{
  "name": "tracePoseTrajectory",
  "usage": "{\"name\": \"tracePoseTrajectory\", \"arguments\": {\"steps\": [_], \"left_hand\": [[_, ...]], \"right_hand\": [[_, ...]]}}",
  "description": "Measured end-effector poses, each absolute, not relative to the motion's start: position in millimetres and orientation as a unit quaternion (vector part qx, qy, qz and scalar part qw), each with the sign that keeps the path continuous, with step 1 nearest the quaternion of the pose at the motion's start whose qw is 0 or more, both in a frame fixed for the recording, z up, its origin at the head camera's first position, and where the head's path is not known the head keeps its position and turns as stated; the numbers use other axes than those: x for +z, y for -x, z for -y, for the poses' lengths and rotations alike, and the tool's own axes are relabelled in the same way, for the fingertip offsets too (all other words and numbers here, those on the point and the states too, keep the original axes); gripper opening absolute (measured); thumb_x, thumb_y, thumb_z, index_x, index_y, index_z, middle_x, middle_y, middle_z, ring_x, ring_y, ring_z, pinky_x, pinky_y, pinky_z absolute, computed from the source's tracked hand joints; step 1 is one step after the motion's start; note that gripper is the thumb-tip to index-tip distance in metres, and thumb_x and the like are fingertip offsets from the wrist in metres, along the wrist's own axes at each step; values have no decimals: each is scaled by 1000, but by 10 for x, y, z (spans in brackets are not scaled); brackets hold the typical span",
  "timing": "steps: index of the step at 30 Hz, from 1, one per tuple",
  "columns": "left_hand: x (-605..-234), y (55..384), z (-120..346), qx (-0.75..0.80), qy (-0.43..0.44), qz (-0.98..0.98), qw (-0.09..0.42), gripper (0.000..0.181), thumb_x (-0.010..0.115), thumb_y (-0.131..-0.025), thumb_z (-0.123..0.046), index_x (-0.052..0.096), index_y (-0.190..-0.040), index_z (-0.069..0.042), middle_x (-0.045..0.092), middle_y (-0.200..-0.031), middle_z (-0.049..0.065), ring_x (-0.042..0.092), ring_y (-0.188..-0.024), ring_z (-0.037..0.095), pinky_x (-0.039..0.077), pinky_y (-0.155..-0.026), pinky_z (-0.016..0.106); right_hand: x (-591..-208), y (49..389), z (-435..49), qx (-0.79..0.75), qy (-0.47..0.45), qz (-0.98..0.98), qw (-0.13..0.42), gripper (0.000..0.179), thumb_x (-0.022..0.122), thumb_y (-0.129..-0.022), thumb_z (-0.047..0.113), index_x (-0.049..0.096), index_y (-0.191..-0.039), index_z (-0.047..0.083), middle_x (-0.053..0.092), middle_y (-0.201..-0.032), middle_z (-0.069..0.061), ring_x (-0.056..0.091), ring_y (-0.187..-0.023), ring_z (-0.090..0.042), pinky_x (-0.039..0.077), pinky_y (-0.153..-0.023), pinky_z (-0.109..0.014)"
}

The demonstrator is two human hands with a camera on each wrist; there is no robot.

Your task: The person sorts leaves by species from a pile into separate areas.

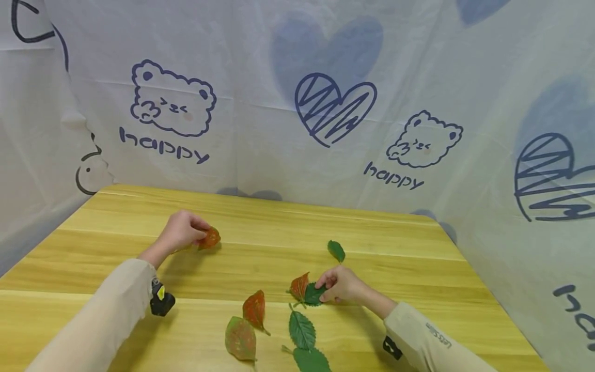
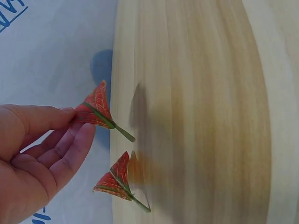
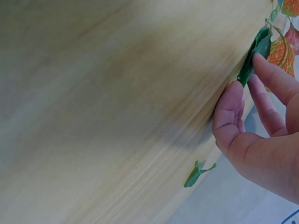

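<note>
My left hand (image 1: 185, 231) pinches a red leaf (image 2: 99, 103) between thumb and fingers, above the table's left side. A second red leaf (image 2: 117, 179) lies on the wood close below it in the left wrist view; in the head view the hand mostly hides that one. At centre right, my right hand (image 1: 343, 285) holds the edge of a dark green leaf (image 1: 313, 294), thumb on one side and fingers on the other. The green leaf overlaps the lower edge of a red-orange leaf (image 1: 299, 285) in the head view.
Nearer on the wooden table (image 1: 195, 341) lie a red leaf (image 1: 254, 309), a green-and-red leaf (image 1: 240, 338) and two green leaves, one toothed (image 1: 302, 329), one at the bottom edge (image 1: 312, 360). A small green leaf (image 1: 336, 250) sits farther back. A printed cloth (image 1: 260, 155) hangs behind.
</note>
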State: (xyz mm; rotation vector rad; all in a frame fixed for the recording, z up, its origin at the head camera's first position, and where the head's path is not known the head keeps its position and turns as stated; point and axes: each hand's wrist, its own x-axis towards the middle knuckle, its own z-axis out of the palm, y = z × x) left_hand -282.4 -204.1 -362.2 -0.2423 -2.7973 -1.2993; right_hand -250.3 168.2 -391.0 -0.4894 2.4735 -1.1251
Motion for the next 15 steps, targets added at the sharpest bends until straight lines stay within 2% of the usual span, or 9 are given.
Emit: {"name": "tracePoseTrajectory", "arguments": {"steps": [15], "left_hand": [[-3642,2849,2072,-400,66,914,8,23,57,-74,12,61,-96,16,61,-93,27,60,-69,20,51,-55,26]], "right_hand": [[-3915,2506,-1680,-402,175,-878,191,16,68,-72,-8,66,-86,-2,43,-63,-1,35,-50,-10,34,-44,-23]]}}
